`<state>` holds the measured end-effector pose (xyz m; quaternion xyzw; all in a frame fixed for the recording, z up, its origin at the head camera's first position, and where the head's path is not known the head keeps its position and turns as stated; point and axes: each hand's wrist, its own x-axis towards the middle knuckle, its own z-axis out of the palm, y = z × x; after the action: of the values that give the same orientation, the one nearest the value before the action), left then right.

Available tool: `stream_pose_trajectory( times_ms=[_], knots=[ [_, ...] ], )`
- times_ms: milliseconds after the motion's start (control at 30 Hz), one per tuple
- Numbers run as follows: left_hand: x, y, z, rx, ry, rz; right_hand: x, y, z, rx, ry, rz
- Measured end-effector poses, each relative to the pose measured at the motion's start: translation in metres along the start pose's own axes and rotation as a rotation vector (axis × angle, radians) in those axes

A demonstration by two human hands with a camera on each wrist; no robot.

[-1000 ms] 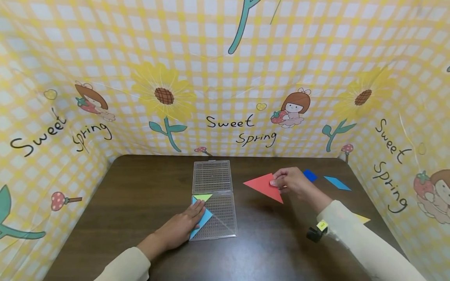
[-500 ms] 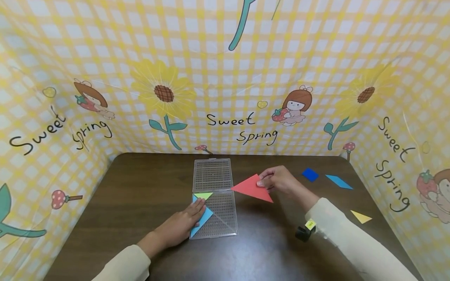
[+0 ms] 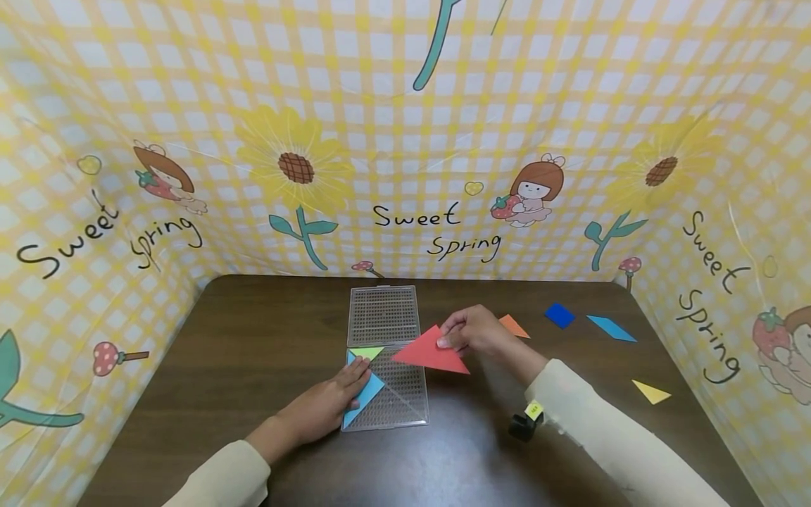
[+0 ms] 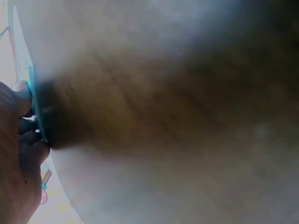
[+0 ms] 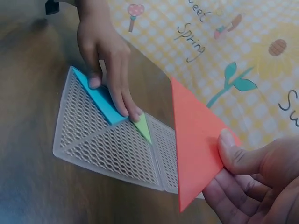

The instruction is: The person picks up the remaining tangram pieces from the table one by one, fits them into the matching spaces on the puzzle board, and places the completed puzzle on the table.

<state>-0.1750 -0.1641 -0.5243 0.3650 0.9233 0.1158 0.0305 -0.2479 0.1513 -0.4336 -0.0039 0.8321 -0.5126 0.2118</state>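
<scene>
A clear plastic case (image 3: 405, 415) lies unfolded on the table, its two mesh-patterned halves one behind the other. In the near half, a light blue triangle (image 3: 367, 398) and a small green triangle (image 3: 365, 353) sit along the left side. My left hand (image 3: 326, 403) rests on these pieces with its fingers straight; in the right wrist view its fingertips (image 5: 133, 114) touch the blue and green pieces. My right hand (image 3: 472, 331) pinches a large red triangle (image 5: 196, 144) between thumb and fingers, raised over the right edge of the case. The left wrist view is mostly blurred.
To the right on the brown table (image 3: 266, 317) lie an orange triangle (image 3: 514, 325), a dark blue square (image 3: 560, 315), a light blue parallelogram (image 3: 611, 327) and a yellow triangle (image 3: 650, 391). A yellow checked cloth (image 3: 405, 155) stands around the back and sides.
My right hand has carried the red triangle leftward from beside the case to above its near half. The orange triangle has come into view behind the wrist. My left hand has stayed in place.
</scene>
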Motion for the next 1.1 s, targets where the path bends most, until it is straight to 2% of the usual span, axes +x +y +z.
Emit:
stream_pose_trajectory(
  times_ms=[167, 400, 733, 867, 1100],
  knots=[
    [-0.001, 0.0, 0.0, -0.027, -0.015, -0.007, 0.001, -0.001, 0.015, -0.014, -0.035, -0.008],
    [0.001, -0.001, -0.003, -0.053, -0.008, 0.008, 0.001, -0.002, 0.032, -0.102, -0.015, -0.048],
    [0.002, -0.002, -0.003, -0.083, 0.003, 0.028, 0.001, 0.0, 0.061, -0.14, -0.045, -0.058],
    [0.001, -0.003, -0.004, -0.084, -0.019, 0.021, 0.002, 0.003, 0.068, -0.127, -0.061, -0.052],
    [0.001, -0.004, -0.006, -0.081, -0.049, 0.023, 0.001, 0.01, 0.079, -0.161, -0.088, -0.09]
  ],
)
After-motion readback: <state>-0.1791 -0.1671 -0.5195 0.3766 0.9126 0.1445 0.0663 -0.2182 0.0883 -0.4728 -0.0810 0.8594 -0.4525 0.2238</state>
